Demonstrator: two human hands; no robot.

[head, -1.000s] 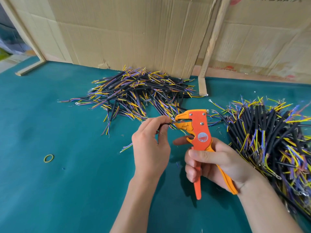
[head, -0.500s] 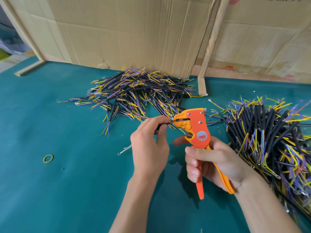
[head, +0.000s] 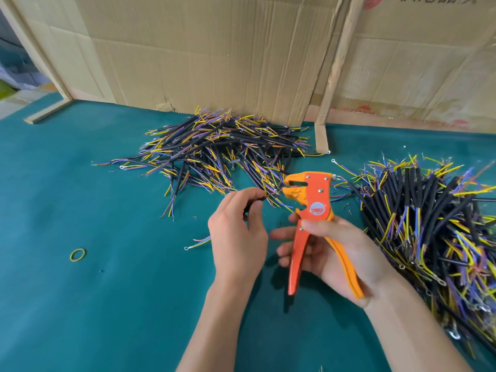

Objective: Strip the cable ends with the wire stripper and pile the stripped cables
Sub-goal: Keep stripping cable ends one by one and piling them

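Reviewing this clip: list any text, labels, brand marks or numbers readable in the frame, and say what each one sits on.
Nothing can be read for certain.
Round red and white sticker on the wire stripper, held by the right hand: print too small and blurred.
Dark characters at the top edge of the right cardboard sheet: cut off by the frame, unreadable.
Red printed marks on that sheet, at top and along its bottom: partial and faded, unreadable.

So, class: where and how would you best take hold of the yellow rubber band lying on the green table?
Pinch the rubber band at any point of its thin loop, coming straight down from above. It lies flat on the table with open space all round.
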